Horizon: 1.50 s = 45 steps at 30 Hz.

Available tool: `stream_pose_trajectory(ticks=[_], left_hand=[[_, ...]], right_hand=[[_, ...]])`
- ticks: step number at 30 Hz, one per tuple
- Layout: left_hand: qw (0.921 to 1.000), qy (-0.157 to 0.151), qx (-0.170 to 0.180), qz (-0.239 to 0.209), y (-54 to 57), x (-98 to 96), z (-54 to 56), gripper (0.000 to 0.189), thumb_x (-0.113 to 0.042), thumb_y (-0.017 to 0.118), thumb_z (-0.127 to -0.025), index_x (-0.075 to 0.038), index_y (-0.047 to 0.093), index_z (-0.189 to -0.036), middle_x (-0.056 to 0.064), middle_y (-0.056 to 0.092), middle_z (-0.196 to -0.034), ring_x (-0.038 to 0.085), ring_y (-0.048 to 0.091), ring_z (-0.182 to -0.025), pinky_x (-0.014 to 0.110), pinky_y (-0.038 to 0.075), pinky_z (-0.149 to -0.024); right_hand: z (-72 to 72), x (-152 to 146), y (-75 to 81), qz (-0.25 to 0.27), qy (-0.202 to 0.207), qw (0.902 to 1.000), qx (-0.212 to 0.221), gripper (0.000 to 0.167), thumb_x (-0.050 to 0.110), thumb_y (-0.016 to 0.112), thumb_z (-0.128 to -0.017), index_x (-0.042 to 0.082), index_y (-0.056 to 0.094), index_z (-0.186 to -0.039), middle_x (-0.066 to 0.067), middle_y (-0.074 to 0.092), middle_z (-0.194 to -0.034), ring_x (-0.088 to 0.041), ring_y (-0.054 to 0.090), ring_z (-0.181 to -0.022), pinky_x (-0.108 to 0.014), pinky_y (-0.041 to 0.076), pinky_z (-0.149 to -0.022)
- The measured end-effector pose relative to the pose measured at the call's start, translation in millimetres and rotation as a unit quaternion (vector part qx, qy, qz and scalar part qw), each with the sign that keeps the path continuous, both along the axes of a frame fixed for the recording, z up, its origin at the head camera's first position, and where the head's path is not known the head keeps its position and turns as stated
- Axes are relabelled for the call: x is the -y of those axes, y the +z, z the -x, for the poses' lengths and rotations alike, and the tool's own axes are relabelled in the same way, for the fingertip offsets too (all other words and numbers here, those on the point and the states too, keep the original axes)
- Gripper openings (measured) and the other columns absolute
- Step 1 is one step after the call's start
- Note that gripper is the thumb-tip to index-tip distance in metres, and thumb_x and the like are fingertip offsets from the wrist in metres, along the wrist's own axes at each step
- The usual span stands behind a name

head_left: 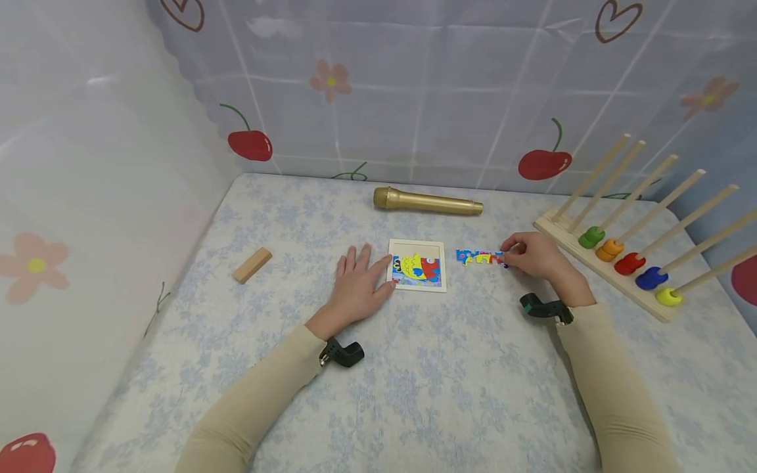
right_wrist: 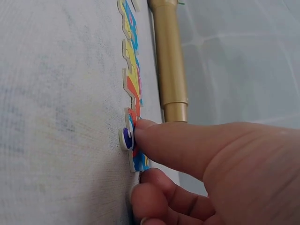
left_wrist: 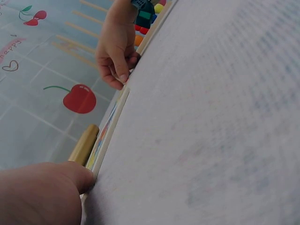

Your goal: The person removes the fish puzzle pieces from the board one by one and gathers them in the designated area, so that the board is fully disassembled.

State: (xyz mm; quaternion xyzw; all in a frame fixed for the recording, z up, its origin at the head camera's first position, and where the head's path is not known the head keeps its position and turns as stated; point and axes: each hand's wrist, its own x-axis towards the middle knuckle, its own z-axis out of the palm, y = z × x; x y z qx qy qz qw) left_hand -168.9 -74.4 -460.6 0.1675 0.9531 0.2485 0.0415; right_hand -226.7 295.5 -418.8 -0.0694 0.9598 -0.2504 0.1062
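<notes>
My left hand point(head_left: 357, 286) lies palm down with straight fingers, its thumb and index fingertips at the left edge of a shallow puzzle tray point(head_left: 443, 266). In the tray, joined fish-picture pieces point(head_left: 420, 268) fill the lower part, and the upper strip shows bare board. Right of the tray, a row of loose jigsaw pieces point(head_left: 476, 257) lies on the cloth. At that row's right end, my right hand point(head_left: 535, 255) pinches a puzzle piece point(right_wrist: 141, 161) with a dark blue and white eye shape. The thumb covers part of it in the right wrist view.
A gold microphone point(head_left: 432, 201) lies behind the tray. To the left is a small wooden block point(head_left: 252, 265). A wooden peg rack point(head_left: 615, 270) with upright rods and coloured rings stands at the right, close to my right hand. Patterned curtains point(head_left: 378, 98) hang behind the table.
</notes>
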Motion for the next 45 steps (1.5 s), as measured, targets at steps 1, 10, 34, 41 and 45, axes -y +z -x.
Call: stream_pose_trajectory(ticks=[1,10,34,41,45], left_hand=[[1.0,0.0,0.0,0.001,0.2,0.0,-0.1,0.057,-0.042,0.054,-0.102,-0.022,0.046,-0.155,0.024,0.019,-0.169,0.051,0.004,-0.157,0.065,0.008,-0.125],[1.0,-0.002,0.003,0.007,1.3,-0.2,-0.2,0.058,-0.043,0.053,-0.103,-0.022,0.045,-0.156,0.024,0.019,-0.169,0.051,0.004,-0.157,0.065,0.008,-0.125],[1.0,0.001,0.004,0.005,2.9,-0.9,-0.3,0.057,-0.041,0.053,-0.103,-0.021,0.045,-0.156,0.025,0.019,-0.169,0.051,0.004,-0.157,0.064,0.008,-0.125],[0.9999,0.002,0.009,0.009,3.1,-0.4,0.0,0.057,-0.041,0.053,-0.103,-0.022,0.044,-0.156,0.024,0.018,-0.169,0.05,0.003,-0.157,0.064,0.007,-0.125],[1.0,0.0,0.006,0.007,2.1,-0.3,-0.4,0.057,-0.041,0.053,-0.103,-0.022,0.044,-0.156,0.024,0.018,-0.169,0.051,0.003,-0.157,0.064,0.007,-0.125]], right_hand=[[0.0,0,0.1,0.0,0.0,1.0,0.001,0.023,0.014,0.069,-0.093,-0.001,0.07,-0.11,-0.007,0.062,-0.074,-0.016,0.053,-0.059,-0.031,0.042,-0.058],[0.5,-1,-1.1,-0.006,-0.003,1.0,0.006,0.023,0.014,0.068,-0.093,0.0,0.07,-0.111,-0.008,0.062,-0.076,-0.017,0.052,-0.061,-0.03,0.041,-0.059],[1.3,-7,9.0,0.03,-0.042,0.9969,0.06,0.034,0.025,0.063,-0.101,-0.003,0.063,-0.12,-0.014,0.065,-0.089,-0.02,0.06,-0.071,-0.029,0.05,-0.063],[0.6,-4,11.7,0.026,-0.043,0.9973,0.054,0.033,0.026,0.063,-0.1,-0.002,0.064,-0.119,-0.013,0.066,-0.086,-0.02,0.059,-0.07,-0.03,0.048,-0.063],[0.1,-2,10.7,0.025,-0.036,0.9978,0.049,0.033,0.026,0.063,-0.101,-0.001,0.064,-0.119,-0.013,0.065,-0.086,-0.02,0.058,-0.069,-0.03,0.047,-0.063]])
